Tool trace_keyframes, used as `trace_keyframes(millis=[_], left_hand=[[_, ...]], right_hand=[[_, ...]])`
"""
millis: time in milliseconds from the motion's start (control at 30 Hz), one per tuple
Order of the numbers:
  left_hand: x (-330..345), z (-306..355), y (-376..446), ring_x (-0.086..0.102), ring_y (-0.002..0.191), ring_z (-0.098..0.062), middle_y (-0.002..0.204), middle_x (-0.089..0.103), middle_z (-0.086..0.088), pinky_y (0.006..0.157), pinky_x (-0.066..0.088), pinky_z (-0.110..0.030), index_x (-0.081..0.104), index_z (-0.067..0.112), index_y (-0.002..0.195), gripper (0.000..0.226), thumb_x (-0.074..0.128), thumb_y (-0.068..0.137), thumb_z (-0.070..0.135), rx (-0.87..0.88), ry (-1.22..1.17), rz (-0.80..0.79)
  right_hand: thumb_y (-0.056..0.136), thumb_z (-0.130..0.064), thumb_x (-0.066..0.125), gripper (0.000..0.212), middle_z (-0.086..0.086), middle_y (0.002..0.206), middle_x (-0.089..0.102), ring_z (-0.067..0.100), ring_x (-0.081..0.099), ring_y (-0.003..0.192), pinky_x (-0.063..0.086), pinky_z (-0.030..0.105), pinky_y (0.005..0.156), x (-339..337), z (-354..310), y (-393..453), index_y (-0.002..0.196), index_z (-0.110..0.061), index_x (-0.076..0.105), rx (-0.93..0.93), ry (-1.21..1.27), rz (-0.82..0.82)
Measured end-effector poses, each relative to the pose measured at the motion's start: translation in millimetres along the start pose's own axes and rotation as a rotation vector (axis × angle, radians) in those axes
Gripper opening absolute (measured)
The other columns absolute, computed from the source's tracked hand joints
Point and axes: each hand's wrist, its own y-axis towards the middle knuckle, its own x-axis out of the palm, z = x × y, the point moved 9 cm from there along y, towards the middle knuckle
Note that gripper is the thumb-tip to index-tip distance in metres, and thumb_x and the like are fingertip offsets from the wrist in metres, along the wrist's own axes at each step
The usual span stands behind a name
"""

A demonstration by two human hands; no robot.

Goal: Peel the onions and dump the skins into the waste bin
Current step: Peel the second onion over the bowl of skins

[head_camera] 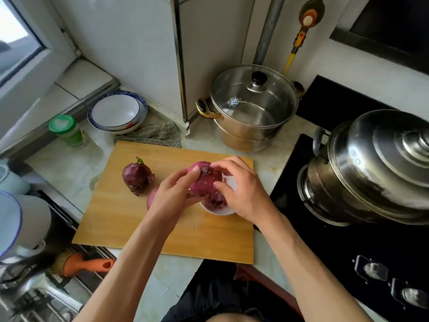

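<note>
Both my hands hold a red onion (205,178) above a small white bowl (220,211) that holds purple skins (217,199). My left hand (173,196) grips the onion from the left, its thumb on the top. My right hand (241,189) curls round it from the right, fingers at the top and thumb on the side. An unpeeled dark onion (137,176) stands on the wooden cutting board (139,228) to the left. A third onion (151,198) shows only partly behind my left hand. No waste bin is in view.
A steel pot with glass lid (253,108) stands behind the board. A lidded steel pot (371,168) sits on the black gas stove (348,263) at right. Stacked bowls (117,111), a green-capped jar (67,130) and a grey cloth (155,133) lie at back left. The sink (30,300) is at lower left.
</note>
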Motion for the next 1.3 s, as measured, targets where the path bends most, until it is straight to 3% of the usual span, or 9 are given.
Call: trace_keyframes(millis=[200,300,467,567,667,767,933,1300], left_hand=[[5.4,-5.0,-3.5,0.075,0.104,-0.028,0.113,0.076,-0.014,0.087,0.062,-0.041,0.070,0.011,0.123,0.038,0.071,0.094,0.035,0.026,0.029,0.088],[14.1,-6.0,-6.6,0.076,0.100,-0.025,0.107,0.078,-0.011,0.090,0.062,-0.044,0.072,0.014,0.118,0.030,0.071,0.095,0.033,0.050,0.034,0.133],[21.7,-7.5,-10.1,0.078,0.093,-0.024,0.104,0.078,-0.012,0.074,0.064,-0.032,0.072,0.014,0.112,0.025,0.073,0.094,0.032,0.070,0.027,0.188],[23.1,-8.4,-11.3,0.078,0.093,-0.024,0.105,0.078,-0.013,0.071,0.063,-0.030,0.071,0.012,0.113,0.028,0.073,0.093,0.032,0.064,0.043,0.202],[21.4,-7.5,-12.9,0.078,0.094,-0.025,0.107,0.078,-0.012,0.076,0.064,-0.034,0.070,0.011,0.117,0.032,0.073,0.093,0.032,0.054,0.049,0.203],[16.8,-4.8,-14.4,0.077,0.095,-0.025,0.108,0.078,-0.013,0.082,0.064,-0.039,0.069,0.011,0.118,0.033,0.072,0.094,0.033,0.054,0.065,0.202],[8.7,-1.0,-14.6,0.077,0.096,-0.025,0.108,0.077,-0.014,0.075,0.064,-0.033,0.071,0.010,0.119,0.036,0.073,0.093,0.034,0.068,0.076,0.193],[5.6,-5.7,-3.6,0.077,0.096,-0.027,0.109,0.077,-0.015,0.083,0.064,-0.042,0.069,0.007,0.123,0.042,0.075,0.091,0.035,0.061,0.053,0.199]], right_hand=[[0.079,-0.001,0.075,0.031,0.001,0.108,0.060,0.003,0.054,0.098,0.040,0.006,0.092,-7.3,7.0,7.2,0.108,-0.008,0.066,-0.025,0.002,-0.099],[0.080,-0.001,0.075,0.029,-0.003,0.106,0.058,0.000,0.052,0.095,0.042,0.010,0.089,-11.9,16.9,10.6,0.106,-0.010,0.065,-0.010,0.009,-0.165],[0.085,0.001,0.068,0.020,-0.007,0.093,0.057,0.002,0.053,0.085,0.040,0.007,0.079,-10.9,25.1,8.3,0.100,-0.010,0.062,-0.010,0.016,-0.231],[0.086,-0.001,0.068,0.025,-0.006,0.102,0.057,-0.005,0.053,0.090,0.041,0.006,0.084,-15.9,30.5,5.6,0.107,-0.012,0.062,0.024,0.057,-0.202],[0.084,-0.002,0.070,0.037,-0.002,0.114,0.058,-0.001,0.052,0.100,0.044,0.015,0.094,-17.1,26.2,5.9,0.118,-0.013,0.060,0.003,0.068,-0.182],[0.083,0.001,0.071,0.038,0.001,0.114,0.061,0.005,0.055,0.104,0.045,0.015,0.095,-16.5,19.9,6.0,0.118,-0.009,0.061,-0.017,0.092,-0.153],[0.081,0.002,0.072,0.034,0.004,0.110,0.063,0.005,0.055,0.100,0.039,0.005,0.092,-13.8,10.2,6.0,0.113,-0.006,0.064,-0.080,0.054,-0.105],[0.078,0.000,0.076,0.025,-0.005,0.092,0.062,0.006,0.057,0.086,0.047,0.016,0.082,-8.4,16.4,19.8,0.099,-0.008,0.066,-0.069,0.046,-0.188]])
